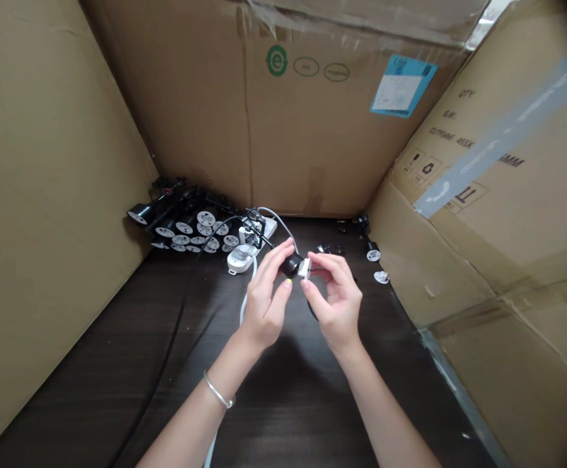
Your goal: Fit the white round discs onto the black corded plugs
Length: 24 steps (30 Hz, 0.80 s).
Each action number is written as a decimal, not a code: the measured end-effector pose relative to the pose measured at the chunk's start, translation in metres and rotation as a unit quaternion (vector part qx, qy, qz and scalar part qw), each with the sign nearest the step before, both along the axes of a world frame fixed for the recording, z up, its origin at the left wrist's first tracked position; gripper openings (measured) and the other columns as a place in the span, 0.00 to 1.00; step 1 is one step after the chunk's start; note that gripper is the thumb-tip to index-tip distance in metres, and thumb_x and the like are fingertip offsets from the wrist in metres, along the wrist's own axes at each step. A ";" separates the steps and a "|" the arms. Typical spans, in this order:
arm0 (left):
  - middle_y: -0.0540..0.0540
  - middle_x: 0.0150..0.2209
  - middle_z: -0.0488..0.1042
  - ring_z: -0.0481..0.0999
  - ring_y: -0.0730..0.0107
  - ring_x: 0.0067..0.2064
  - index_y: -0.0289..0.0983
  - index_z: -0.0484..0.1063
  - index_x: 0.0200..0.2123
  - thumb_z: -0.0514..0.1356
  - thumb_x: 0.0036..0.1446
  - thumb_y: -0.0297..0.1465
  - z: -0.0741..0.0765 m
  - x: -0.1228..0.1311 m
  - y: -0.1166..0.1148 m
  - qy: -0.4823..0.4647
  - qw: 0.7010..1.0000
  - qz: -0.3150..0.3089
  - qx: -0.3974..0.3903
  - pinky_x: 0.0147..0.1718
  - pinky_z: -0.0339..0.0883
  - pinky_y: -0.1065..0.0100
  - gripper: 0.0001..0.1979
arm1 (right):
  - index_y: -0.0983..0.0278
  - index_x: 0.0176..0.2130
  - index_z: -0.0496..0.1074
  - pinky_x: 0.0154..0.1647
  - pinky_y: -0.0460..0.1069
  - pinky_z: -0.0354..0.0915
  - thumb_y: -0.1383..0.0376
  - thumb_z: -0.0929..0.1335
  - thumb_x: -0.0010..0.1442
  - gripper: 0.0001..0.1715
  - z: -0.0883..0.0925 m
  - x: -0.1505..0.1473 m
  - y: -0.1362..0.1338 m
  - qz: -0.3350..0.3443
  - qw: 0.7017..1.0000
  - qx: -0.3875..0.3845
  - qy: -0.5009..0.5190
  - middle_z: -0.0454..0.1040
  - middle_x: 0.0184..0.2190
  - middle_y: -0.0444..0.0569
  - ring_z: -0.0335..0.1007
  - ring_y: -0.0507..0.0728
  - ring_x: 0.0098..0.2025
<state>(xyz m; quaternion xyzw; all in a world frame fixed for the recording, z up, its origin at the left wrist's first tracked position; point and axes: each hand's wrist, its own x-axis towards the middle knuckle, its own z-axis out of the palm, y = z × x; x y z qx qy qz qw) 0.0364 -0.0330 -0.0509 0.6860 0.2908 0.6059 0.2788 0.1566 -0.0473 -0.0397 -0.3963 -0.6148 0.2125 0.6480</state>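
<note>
- Dark wood-grain tabletop [283, 416], hemmed in by brown corrugated cardboard panels [44, 195] on the left and right and at the far end.
- Far cardboard panel [190, 117]: bore a green circular logo [277, 60] and a blue-edged paper label [403, 86].
- Black plug [291, 265], round-bodied with a square white end: held in the air between both hands, just in front of the power strip.
- Left hand [264, 299]: fingers curled closed around the black body of the plug, thumb below; silver bangle [219, 390] on the wrist.
- Right hand [334, 302]: fingertips and thumb pinched at the white end of the plug.
- White power strip [241, 260]: lay on the table beyond the left hand, with a white cable [242, 312] running down past that hand.
- Heap of black plugs [190, 227] with round white faces: lay at the far left corner, touching the power strip.
- Loose black plug [373, 253]: stood near the right panel, a white disc [381, 277] just beside it.
- Black cable [166, 338]: trailed across the table at left.
</note>
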 end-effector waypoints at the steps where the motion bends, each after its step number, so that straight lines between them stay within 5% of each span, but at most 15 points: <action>1: 0.41 0.58 0.59 0.58 0.58 0.60 0.37 0.61 0.54 0.50 0.57 0.27 0.000 0.000 0.000 -0.002 1.000 0.001 0.000 0.57 0.54 0.51 0.21 | 0.60 0.45 0.70 0.44 0.53 0.67 0.72 0.67 0.51 0.19 0.000 0.000 0.000 -0.006 1.000 0.002 -0.009 0.65 0.42 0.50 0.66 0.56 0.42; 24: 0.42 0.58 0.61 0.59 0.59 0.59 0.37 0.61 0.55 0.48 0.59 0.29 0.000 0.001 -0.002 -0.009 1.000 0.007 -0.013 0.57 0.52 0.53 0.20 | 0.55 0.47 0.70 0.44 0.56 0.67 0.70 0.68 0.51 0.22 -0.005 -0.005 -0.001 -0.106 0.984 0.075 -0.118 0.69 0.40 0.49 0.67 0.58 0.42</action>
